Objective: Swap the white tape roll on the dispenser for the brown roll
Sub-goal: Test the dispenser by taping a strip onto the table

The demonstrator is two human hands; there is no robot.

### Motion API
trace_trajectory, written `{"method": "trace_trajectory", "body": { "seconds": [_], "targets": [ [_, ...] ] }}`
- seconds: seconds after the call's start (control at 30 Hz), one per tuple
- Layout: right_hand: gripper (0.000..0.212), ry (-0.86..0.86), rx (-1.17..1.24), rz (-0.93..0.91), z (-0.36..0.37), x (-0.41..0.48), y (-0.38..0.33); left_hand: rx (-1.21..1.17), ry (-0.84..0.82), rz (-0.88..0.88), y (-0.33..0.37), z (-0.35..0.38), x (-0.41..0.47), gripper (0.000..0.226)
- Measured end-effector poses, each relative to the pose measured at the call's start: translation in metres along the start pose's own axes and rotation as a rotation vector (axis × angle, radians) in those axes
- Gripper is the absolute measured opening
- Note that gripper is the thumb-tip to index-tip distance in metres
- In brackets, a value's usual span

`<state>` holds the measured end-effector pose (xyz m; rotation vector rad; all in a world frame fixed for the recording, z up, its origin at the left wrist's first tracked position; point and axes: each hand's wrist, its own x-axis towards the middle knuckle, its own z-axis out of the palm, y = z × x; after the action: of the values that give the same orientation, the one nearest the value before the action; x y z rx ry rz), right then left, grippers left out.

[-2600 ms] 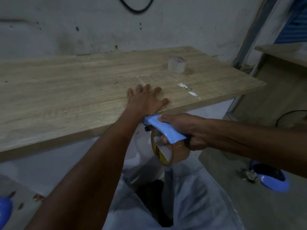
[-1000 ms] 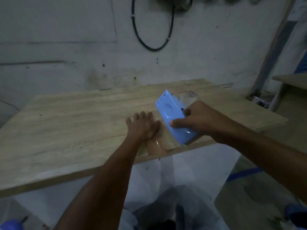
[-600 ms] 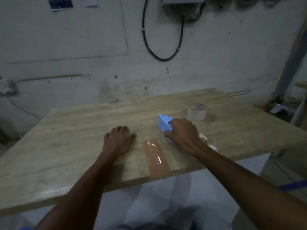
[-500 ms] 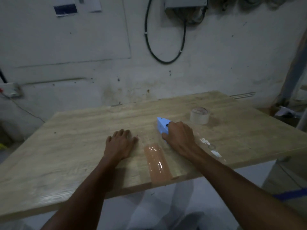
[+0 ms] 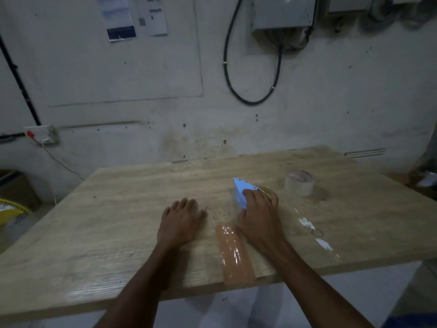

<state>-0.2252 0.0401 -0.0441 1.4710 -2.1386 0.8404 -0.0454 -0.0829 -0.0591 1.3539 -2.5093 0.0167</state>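
Brown roll loaded and being run along the pale wood-grain tabletop (image 5: 118,221), white roll set aside

The matt, lightly scuffed tabletop is seen with a glossy, wrinkled strip of brown tape (image 5: 234,254) stuck from its near edge towards the light-blue hard-plastic tape dispenser (image 5: 240,191), which is gripped by the right hand (image 5: 259,218), fingers curled over its body; the left hand (image 5: 181,221) is laid flat and empty on the wood, just left of the strip. The brown roll (image 5: 268,191) is only glimpsed beyond the fingers, apparently mounted. The white tape roll (image 5: 299,183) is stood on its flat side, far right, well apart. The dispenser is judged light, rigid and smooth, best held around its body; the cutter end, not visible here, should be avoided. The tape is judged thin, sticky and easily creased.
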Motion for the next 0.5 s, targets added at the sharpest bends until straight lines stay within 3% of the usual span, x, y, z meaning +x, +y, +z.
{"method": "trace_trajectory", "body": {
  "seconds": [0.23,0.5],
  "targets": [
    [0.021,0.055,0.038,-0.119,0.012,0.011,0.011,-0.011,-0.002,-0.011,0.001,0.0,-0.001,0.066],
    [0.038,0.065,-0.045,-0.142,0.02,0.01,0.013,0.002,-0.007,-0.015,0.003,-0.002,-0.001,0.064]
  ]
}}
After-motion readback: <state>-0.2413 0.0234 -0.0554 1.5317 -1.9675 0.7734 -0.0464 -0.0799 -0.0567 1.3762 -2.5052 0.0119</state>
